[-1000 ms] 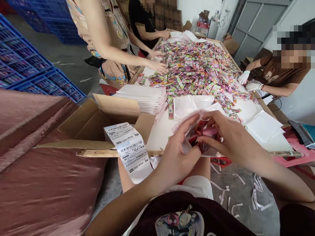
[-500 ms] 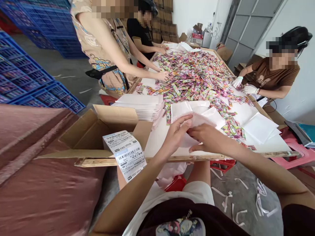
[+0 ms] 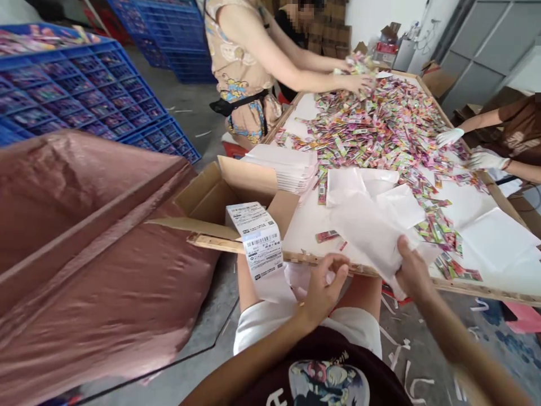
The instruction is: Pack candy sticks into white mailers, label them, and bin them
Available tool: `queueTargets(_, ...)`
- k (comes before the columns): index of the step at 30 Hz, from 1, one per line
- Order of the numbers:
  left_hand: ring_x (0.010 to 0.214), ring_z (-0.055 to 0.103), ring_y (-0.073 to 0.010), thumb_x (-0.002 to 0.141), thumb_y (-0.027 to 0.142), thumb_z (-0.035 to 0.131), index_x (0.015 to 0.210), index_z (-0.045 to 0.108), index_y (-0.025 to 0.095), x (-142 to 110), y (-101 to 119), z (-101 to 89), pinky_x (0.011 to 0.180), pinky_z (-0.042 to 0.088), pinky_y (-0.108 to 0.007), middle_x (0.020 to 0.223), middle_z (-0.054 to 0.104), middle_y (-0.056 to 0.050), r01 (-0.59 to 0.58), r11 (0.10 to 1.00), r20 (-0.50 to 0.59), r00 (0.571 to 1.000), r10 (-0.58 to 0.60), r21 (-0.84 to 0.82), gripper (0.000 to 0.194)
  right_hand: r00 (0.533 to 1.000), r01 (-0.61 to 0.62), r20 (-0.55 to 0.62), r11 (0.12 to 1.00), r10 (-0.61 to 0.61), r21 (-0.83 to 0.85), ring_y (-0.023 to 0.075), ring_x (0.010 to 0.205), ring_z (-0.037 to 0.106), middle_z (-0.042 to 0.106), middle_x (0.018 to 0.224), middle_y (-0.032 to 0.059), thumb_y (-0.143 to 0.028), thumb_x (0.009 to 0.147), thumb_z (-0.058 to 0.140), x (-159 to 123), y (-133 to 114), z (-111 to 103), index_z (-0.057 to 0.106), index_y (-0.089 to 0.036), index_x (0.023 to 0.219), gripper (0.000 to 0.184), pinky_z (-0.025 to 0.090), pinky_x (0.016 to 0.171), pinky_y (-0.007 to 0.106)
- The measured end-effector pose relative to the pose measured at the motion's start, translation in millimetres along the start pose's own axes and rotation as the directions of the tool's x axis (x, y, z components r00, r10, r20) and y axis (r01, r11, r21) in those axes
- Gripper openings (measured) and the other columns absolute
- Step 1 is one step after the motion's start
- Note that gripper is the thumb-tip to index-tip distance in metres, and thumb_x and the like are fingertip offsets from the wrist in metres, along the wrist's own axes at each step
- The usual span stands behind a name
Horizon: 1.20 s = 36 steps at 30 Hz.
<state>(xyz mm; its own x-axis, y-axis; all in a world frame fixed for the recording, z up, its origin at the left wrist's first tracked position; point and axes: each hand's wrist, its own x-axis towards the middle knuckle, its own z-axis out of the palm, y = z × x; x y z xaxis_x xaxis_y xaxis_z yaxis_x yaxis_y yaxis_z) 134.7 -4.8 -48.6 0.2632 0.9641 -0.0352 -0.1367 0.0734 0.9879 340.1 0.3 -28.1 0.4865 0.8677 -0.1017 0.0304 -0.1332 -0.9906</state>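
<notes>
My right hand (image 3: pixel 414 270) grips the lower right end of a white mailer bag (image 3: pixel 363 231), thumb on top. The bag reaches up and left over the table's front edge, onto other white mailers (image 3: pixel 346 186). My left hand (image 3: pixel 325 285) is just off the table edge, between the bag and the label strip, its fingers curved and thumb apart from them. I see nothing held in it. A strip of printed barcode labels (image 3: pixel 264 245) hangs from the open cardboard box (image 3: pixel 203 194) over the edge toward my lap.
A heap of small colourful packets (image 3: pixel 363 135) covers the far table. A mailer stack (image 3: pixel 291 163) stands behind the box; loose white mailers (image 3: pixel 501 234) lie right. Blue crates (image 3: pixel 84 90) and a reddish-brown covered pile (image 3: pixel 105 270) are left. Co-workers stand at both sides.
My hands have come apart: the right has moved right holding a mailer, the left down toward my lap. The view has turned left. A co-worker on the left now lifts packets off the heap.
</notes>
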Motion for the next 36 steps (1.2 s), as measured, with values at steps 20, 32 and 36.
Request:
queueTargets(20,0.053,0.044,-0.0127,0.067,0.06,0.074,0.059,0.054,0.021,-18.5,-59.0,-4.8,0.055,0.039,-0.026,0.054,0.049,0.005,0.339,0.902,0.008,0.937,-0.35,-0.267,0.045,0.884,0.353,0.454,0.801,-0.115,-0.484,0.0268,0.083,0.062,0.068,0.088,0.0117,-0.052,0.089,0.058,-86.1,63.1,12.7,0.066,-0.02,0.083,0.033,0.051,0.076,0.042)
queueTargets(32,0.059,0.046,-0.0098,0.066,0.047,0.08,0.064,0.056,0.018,-20.5,-52.6,-13.1,0.06,0.041,-0.021,0.061,0.055,0.005,0.357,0.839,-0.053,0.909,-0.412,-0.41,0.037,0.766,0.405,0.634,0.847,-0.109,-0.344,0.0198,0.077,0.055,0.06,0.08,0.0051,-0.034,0.095,0.05,-90.0,38.5,18.5,0.057,-0.02,0.079,0.022,0.043,0.07,0.032)
queueTargets(36,0.059,0.051,-0.0102,0.065,0.045,0.082,0.066,0.057,0.018,-18.8,-49.1,-11.5,0.062,0.045,-0.023,0.064,0.06,0.004,0.4,0.804,-0.02,0.891,-0.454,-0.441,0.038,0.83,0.374,0.532,0.878,-0.171,-0.3,0.0179,0.077,0.054,0.059,0.081,0.0034,-0.033,0.095,0.053,-101.2,40.5,-9.5,0.053,-0.021,0.082,0.018,0.043,0.069,0.03)
